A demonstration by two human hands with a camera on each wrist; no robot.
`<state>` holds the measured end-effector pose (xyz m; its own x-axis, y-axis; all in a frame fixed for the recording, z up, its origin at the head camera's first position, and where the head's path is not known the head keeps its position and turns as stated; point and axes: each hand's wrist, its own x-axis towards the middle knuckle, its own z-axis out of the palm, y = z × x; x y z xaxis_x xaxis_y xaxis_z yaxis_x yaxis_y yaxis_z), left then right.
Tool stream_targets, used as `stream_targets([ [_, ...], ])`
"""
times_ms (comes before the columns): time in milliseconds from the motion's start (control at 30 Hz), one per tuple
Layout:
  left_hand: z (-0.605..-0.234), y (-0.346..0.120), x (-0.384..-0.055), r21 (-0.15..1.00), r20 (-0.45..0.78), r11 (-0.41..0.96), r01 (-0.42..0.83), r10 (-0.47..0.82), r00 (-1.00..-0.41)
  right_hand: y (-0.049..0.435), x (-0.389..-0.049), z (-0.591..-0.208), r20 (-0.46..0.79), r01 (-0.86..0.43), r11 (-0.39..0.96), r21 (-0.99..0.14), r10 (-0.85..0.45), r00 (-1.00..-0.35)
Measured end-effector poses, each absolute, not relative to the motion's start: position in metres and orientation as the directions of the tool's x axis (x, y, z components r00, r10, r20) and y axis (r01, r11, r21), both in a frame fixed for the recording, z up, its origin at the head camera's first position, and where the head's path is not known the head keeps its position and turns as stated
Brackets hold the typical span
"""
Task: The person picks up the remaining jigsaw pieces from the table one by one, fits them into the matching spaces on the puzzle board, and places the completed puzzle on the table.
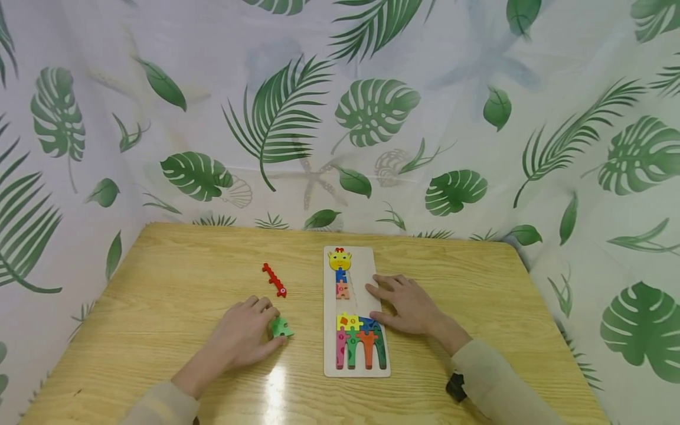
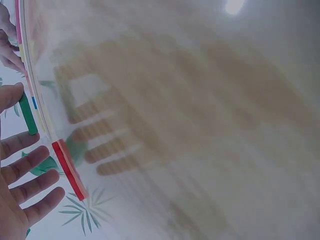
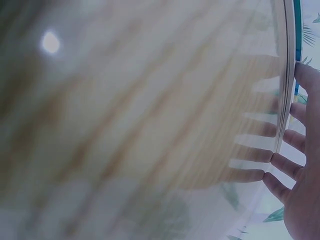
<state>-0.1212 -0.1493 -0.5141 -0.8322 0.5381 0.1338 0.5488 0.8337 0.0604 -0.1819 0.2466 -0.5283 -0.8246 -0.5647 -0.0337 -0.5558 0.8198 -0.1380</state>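
My left hand (image 1: 239, 332) pinches a light green puzzle piece (image 1: 281, 328) between thumb and index finger, left of a pale giraffe puzzle board (image 1: 363, 289). In the left wrist view that green piece (image 2: 27, 114) is seen edge-on, and the other fingers are spread. A long red piece (image 1: 273, 280) lies on the table just beyond this hand. Set in the board are a yellow giraffe head (image 1: 340, 260), blue and pink neck pieces, and body and leg pieces, with a bare gap below the neck. My right hand (image 1: 408, 304) rests its extended fingers along the board's right edge.
The board lies flat on a wooden table (image 1: 202, 265), its long side running away from me. A leaf-patterned cloth (image 1: 382, 195) hangs behind the table and at both sides. A dark band (image 1: 455, 386) shows at the right sleeve.
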Motion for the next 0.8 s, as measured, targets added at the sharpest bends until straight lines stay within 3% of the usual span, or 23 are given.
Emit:
stream_targets([
  [800, -0.505, -0.113, -0.143, 0.160, 0.079, 0.805, 0.571, 0.567, -0.820, 0.246, -0.182, -0.528, -0.036, -0.553, 0.822, -0.132, -0.562, -0.826],
])
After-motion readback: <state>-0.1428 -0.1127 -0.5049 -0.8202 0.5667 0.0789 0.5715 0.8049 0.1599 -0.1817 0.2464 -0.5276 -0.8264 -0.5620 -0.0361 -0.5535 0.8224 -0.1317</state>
